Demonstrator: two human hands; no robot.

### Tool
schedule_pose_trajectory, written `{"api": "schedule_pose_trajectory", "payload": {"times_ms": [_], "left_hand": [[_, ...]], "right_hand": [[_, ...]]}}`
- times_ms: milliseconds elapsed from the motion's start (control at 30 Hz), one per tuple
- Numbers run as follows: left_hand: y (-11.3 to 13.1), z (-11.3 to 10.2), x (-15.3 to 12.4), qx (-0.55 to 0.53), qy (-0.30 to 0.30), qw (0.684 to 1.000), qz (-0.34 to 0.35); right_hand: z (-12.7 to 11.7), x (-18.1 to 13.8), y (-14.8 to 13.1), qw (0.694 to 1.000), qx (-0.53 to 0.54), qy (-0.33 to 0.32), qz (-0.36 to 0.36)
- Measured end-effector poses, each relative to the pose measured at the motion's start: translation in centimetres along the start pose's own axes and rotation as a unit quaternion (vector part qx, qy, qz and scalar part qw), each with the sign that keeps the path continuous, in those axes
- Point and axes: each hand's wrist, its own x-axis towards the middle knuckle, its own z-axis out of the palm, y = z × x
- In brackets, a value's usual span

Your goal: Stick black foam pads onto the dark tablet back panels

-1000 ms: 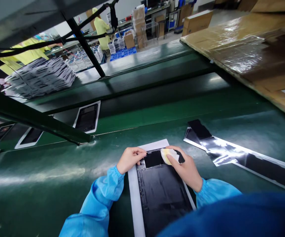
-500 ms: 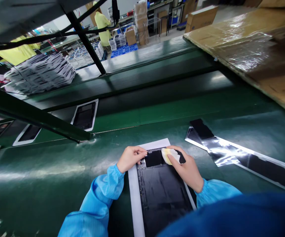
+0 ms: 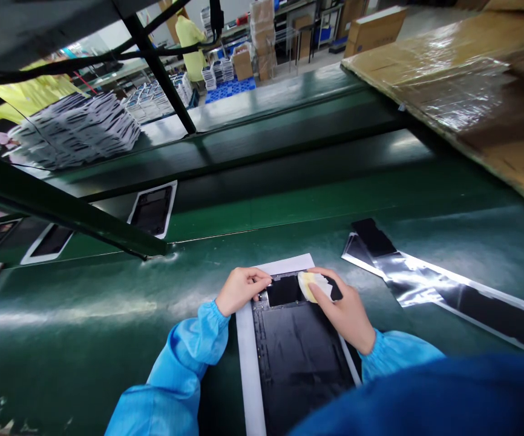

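A flat black tablet-like device (image 3: 301, 357) lies face up on a white backing (image 3: 249, 369) on the green bench. Near its far end is a smooth dark rectangular patch (image 3: 284, 292). My left hand (image 3: 240, 290) is closed in a pinch at the patch's upper left corner; whatever is between the fingertips is too small to make out. In my right hand (image 3: 344, 309) is a crumpled white and yellowish wiping pad (image 3: 311, 286), pressed down at the patch's right end. A bit of black shows under those fingers.
Strips of black film on shiny backing (image 3: 425, 281) lie at the right. Similar devices on white backings (image 3: 153, 209) sit on the far belt. A green metal bar (image 3: 62, 203) slants in from the left. Wrapped cardboard (image 3: 452, 79) juts in at upper right; stacked trays (image 3: 80, 130) stand behind.
My hands hold nearly the same pose over the device. The devices on the far belt have shifted slightly left. The view has tilted a little.
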Motion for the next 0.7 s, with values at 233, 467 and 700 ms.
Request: {"api": "schedule_pose_trajectory", "payload": {"times_ms": [233,467,700], "left_hand": [[-0.06,0.0,-0.05,-0.004,0.001,1.0,0.009],[-0.34,0.04,0.0,-0.003,0.0,1.0,0.013],[-0.11,0.06,-0.09,0.007,-0.001,1.0,0.01]], "right_hand": [[0.0,-0.05,0.09,1.0,-0.008,-0.006,0.0],[0.0,-0.01,0.11,1.0,-0.014,-0.006,-0.005],[-0.05,-0.1,0.17,0.999,-0.031,0.001,-0.02]]}}
